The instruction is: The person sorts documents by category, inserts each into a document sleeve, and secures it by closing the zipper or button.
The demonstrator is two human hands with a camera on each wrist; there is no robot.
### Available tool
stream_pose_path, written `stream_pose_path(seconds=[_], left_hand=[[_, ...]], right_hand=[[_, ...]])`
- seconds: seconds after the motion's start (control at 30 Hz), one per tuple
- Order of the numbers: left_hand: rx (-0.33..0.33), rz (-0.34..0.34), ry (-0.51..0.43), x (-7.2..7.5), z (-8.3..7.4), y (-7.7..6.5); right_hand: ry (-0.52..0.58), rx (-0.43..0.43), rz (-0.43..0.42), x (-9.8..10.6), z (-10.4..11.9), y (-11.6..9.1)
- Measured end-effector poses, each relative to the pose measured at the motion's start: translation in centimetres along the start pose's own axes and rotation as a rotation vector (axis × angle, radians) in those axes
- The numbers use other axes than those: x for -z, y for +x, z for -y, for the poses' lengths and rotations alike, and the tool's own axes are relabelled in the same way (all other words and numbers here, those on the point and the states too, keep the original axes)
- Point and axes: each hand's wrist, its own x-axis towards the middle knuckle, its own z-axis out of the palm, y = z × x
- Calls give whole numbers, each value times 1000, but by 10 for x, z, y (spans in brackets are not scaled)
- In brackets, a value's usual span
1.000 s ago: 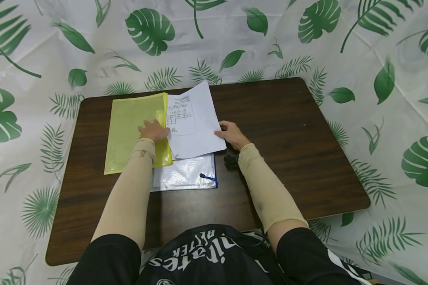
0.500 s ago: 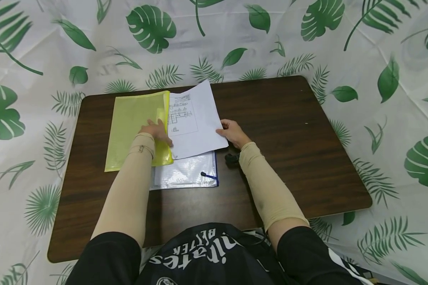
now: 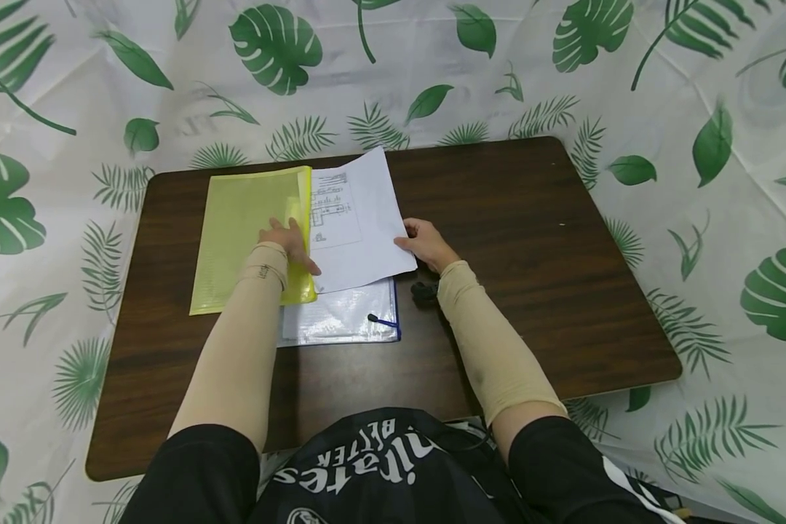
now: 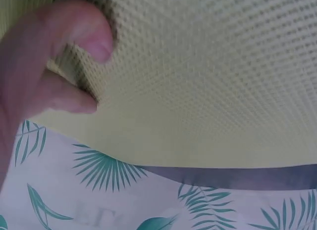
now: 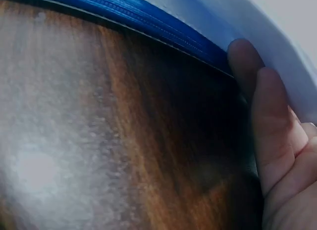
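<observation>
My left hand (image 3: 290, 244) rests on a yellow mesh document pouch (image 3: 236, 244), fingers spread and thumb reaching past its right edge. In the left wrist view, thumb and fingers lie over the textured yellow mesh. White sheets of paper (image 3: 373, 251) with a printed drawing stick out to the right of the pouch. Their left part is hidden by it; whether inside or beneath, I cannot tell. At the paper's right edge my right hand (image 3: 429, 244) pinches it between thumb and fingers. Under the paper lies a clear pouch (image 3: 340, 324) with a blue zip edge (image 5: 148, 22).
Everything lies on a dark wood-grain table (image 3: 530, 291) with rounded corners. A leaf-patterned white cloth (image 3: 393, 80) hangs behind it. Close to the right wrist is a small black object (image 3: 424, 293).
The left hand has turned slightly, its thumb sliding down along the yellow pouch's right edge. The right hand keeps its pinch on the paper, which has barely moved.
</observation>
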Motion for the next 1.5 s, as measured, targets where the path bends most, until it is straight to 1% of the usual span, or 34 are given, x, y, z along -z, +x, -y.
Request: stream_pose_path(seconds=[0.17,0.47,0.57,0.63,0.73,0.9,1.0,1.1,1.2,1.27,1.43,1.5], left_hand=[[-5,-1,14,1,1,5],[-11,1,8,3,0,1],[-2,-12,-5,3,-1,1],[1,-15,-7,3,-1,1],[-2,-16,-1,2,-1,2],[-4,21,12,4,0,5],[-13,54,16,6,1,6],[-17,82,-8,7,1,7],[-13,104,-33,9,0,5],[0,107,-54,9,-1,4],[-4,74,-52,8,-3,5],[-5,74,-50,8,-3,5]], right_hand=[[2,24,-3,-3,0,0],[0,29,50,-12,1,-1],[45,28,61,-11,2,-3],[92,27,55,-10,1,-4],[132,37,46,-9,1,-6],[99,59,42,-10,-1,-7],[95,74,59,-15,-1,-6],[110,78,83,-20,0,-5],[126,74,87,-22,1,-4],[124,78,75,-22,2,-4],[147,98,52,-21,3,-3],[161,102,48,-21,3,-3]])
